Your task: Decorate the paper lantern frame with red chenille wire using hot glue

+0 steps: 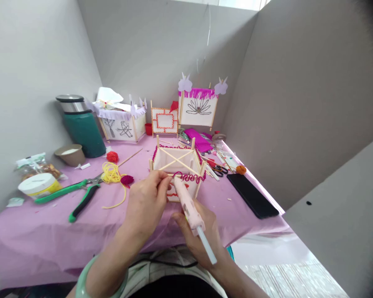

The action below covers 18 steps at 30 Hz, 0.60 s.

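The left hand (146, 198) is pinched closed at the near rim of the stick frame (179, 160) on the worktop (220, 207); its hold I cannot tell. The right hand (207, 229) wraps the glue gun (186, 200), nozzle near magenta yarn (192, 178). This gluing seems to need steadiness.

Craft workspace, small, boxed in by plain grey partitions (161, 49); type of building not discernible. Fitted with worktop (216, 221) under pinkish-purple cloth. Stocked with glue gun (186, 203), yellow yarn (111, 172), green-handled pliers (62, 193), scissors (220, 169) and thin wooden sticks (130, 157). Also stocked with stick-framed white pieces (199, 118), decorated with line drawings and fringe
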Each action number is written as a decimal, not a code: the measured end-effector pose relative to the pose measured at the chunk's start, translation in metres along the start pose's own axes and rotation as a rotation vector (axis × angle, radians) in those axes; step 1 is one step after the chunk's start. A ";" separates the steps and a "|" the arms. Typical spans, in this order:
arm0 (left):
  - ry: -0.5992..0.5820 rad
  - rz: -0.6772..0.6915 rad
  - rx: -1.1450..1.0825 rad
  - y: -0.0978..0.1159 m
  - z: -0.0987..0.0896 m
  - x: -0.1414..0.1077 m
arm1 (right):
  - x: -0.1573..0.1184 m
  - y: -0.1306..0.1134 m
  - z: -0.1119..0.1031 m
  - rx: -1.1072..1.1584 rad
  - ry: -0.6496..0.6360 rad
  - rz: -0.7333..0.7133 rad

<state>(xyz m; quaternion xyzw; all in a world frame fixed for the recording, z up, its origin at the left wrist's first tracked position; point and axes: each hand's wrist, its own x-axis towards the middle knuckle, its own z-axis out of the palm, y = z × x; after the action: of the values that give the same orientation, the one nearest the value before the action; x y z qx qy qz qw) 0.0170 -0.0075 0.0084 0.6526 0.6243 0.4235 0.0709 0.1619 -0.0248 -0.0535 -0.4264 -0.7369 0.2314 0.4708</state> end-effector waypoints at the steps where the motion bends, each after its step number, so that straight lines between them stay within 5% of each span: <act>1: 0.000 -0.003 -0.003 0.000 0.000 0.000 | 0.000 0.000 0.000 0.005 -0.001 0.006; 18: -0.010 -0.016 -0.043 -0.004 0.002 -0.001 | -0.003 -0.003 -0.007 -0.021 0.032 0.073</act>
<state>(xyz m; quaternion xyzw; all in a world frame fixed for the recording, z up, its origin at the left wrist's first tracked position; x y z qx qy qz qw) 0.0156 -0.0064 0.0047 0.6480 0.6198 0.4330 0.0915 0.1670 -0.0294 -0.0494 -0.4616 -0.7154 0.2340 0.4694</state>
